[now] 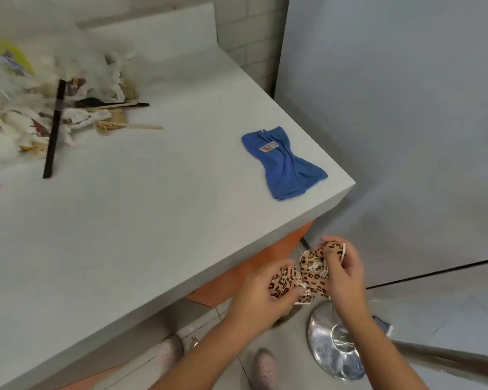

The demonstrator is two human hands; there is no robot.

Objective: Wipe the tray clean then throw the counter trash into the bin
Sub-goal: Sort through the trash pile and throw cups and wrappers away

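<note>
Your hands are low, off the near corner of the tabletop (152, 220) and over the floor. Both are curled round a leopard cloth (312, 273): the left hand (262, 294) grips its lower end and the right hand (347, 274) pinches its upper end, with a white cord looping past the fingers. I cannot tell whether you are folding, opening or bunching it. The tray is not in view, so nothing here shows whether it has been wiped. The blue cloth (283, 161) lies crumpled on the tabletop near that corner, untouched by either hand. The trash (40, 108), a heap of crumpled white paper, wrappers and wooden sticks with a black stick (54, 128) across it, sits at the far left of the tabletop, well apart from you, and has not yet been binned. The shiny round lid on the floor under your right forearm looks like the bin (330, 350), and it appears closed. My reading is that you are between the two steps. The next move calls for freeing your hands of the leopard cloth, reaching left to gather the loose trash in a firm bunch so the sticks don't slip out, and getting the lid open.
</note>
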